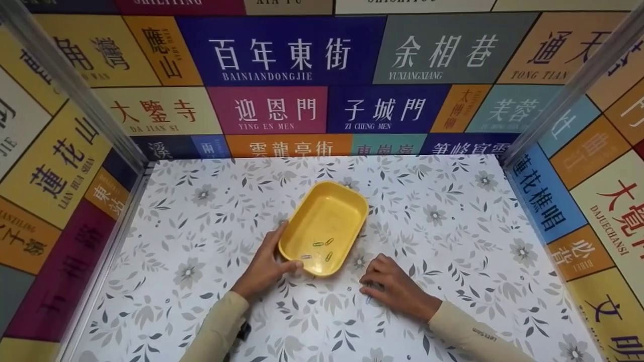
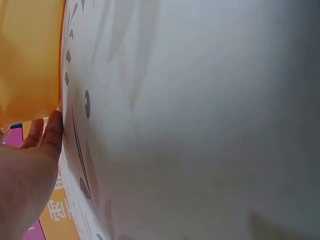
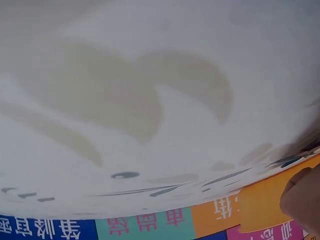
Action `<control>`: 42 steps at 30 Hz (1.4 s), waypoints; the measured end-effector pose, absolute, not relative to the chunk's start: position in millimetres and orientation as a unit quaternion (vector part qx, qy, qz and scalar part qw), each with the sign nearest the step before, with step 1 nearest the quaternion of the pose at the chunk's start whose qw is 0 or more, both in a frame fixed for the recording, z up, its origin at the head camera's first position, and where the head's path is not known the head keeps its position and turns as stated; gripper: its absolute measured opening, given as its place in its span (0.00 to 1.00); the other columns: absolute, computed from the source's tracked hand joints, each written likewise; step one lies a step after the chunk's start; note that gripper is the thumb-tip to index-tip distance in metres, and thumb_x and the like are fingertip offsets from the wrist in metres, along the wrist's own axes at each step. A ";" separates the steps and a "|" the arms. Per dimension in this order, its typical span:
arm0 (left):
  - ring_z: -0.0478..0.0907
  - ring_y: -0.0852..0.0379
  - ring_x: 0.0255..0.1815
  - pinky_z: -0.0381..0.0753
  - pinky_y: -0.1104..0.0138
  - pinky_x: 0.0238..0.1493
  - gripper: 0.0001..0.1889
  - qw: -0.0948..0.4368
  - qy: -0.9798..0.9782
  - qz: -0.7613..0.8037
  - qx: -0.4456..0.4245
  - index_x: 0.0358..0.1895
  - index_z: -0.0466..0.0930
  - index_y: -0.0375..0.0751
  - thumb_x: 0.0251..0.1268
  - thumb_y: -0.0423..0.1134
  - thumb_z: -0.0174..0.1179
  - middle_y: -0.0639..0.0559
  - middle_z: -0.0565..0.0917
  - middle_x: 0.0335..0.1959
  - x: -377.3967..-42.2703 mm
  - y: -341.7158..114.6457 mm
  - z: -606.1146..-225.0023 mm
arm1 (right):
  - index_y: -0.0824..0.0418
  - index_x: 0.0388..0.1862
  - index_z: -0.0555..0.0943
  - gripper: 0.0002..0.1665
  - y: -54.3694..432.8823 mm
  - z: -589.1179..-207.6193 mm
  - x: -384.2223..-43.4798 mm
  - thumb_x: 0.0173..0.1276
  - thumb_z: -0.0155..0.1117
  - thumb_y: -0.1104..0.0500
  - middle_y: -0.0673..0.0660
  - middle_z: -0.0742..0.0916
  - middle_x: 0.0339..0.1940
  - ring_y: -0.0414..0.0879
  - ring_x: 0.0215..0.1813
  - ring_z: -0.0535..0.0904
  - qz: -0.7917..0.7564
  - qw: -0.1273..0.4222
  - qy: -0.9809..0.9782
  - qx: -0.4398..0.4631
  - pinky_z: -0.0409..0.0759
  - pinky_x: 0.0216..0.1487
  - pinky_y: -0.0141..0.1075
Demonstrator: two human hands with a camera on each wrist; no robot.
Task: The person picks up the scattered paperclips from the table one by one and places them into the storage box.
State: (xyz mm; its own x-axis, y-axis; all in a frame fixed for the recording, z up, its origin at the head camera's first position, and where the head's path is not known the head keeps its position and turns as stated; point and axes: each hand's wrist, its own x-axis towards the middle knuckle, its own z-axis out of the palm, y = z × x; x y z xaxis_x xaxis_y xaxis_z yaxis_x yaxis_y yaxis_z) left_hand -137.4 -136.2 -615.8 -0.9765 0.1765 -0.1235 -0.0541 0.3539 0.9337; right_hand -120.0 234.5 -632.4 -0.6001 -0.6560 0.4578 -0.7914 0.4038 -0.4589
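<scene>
Left hand [image 1: 263,266]: partly closed round the near left corner of the yellow tray [image 1: 327,211], which is held between the thumb at the near rim and the fingers along the outer left wall; in the left wrist view the fingertips are seen low on that wall, close to the table [image 1: 236,201].
Right hand [image 1: 397,289]: rested low over the table with its fingers bent toward the thumb; a small bluish thing [image 1: 370,300] is seen just under the thumb, but whether it is pinched or merely covered cannot be told.
Tray: set on the table, just beyond and to the right of the left hand, and beyond and to the left of the right hand, from which it is parted by a strip of table.
Paper clips: four are held in the tray's near end; a purplish clip [image 1: 306,257] is placed nearest the left thumb, a green clip [image 1: 318,244] a little beyond it, and two yellowish-green clips [image 1: 328,256] farther toward the right hand's side.
Sleeves: beige cloth [image 1: 216,327] is worn behind both hands; small lettering is printed on the right one.
Wall: coloured panels [image 1: 282,50] with large characters are seen well beyond both hands.
</scene>
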 end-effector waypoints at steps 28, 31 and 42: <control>0.62 0.47 0.86 0.50 0.48 0.89 0.61 0.092 0.818 0.565 0.055 0.92 0.52 0.56 0.59 0.47 0.84 0.46 0.68 0.81 -137.8 -135.3 -616.0 | 0.54 0.39 0.92 0.05 232.2 -631.3 -118.0 0.70 0.80 0.65 0.46 0.83 0.39 0.41 0.46 0.73 0.329 0.088 -0.839 0.425 0.71 0.52 0.35; 0.61 0.47 0.86 0.50 0.49 0.89 0.62 0.093 0.820 0.563 0.052 0.92 0.52 0.56 0.58 0.47 0.84 0.47 0.67 0.82 -137.4 -135.0 -616.5 | 0.54 0.38 0.92 0.06 231.2 -630.6 -117.6 0.70 0.80 0.65 0.45 0.83 0.39 0.41 0.46 0.73 0.333 0.081 -0.840 0.421 0.72 0.51 0.36; 0.62 0.46 0.85 0.52 0.49 0.88 0.61 0.093 0.806 0.582 0.058 0.92 0.52 0.58 0.60 0.48 0.84 0.45 0.68 0.79 -136.3 -136.3 -616.5 | 0.51 0.36 0.88 0.10 228.6 -631.2 -120.0 0.71 0.78 0.66 0.44 0.82 0.36 0.39 0.43 0.70 0.332 0.071 -0.844 0.416 0.71 0.49 0.35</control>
State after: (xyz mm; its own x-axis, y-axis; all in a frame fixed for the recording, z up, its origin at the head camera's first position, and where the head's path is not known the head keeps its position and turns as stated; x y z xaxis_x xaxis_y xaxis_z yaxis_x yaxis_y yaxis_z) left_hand -136.3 -136.3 -616.5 -0.9763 0.2005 -0.0820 -0.0150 0.3154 0.9488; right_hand -120.0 228.6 -631.2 -0.6435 -0.6554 0.3953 -0.7491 0.4334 -0.5010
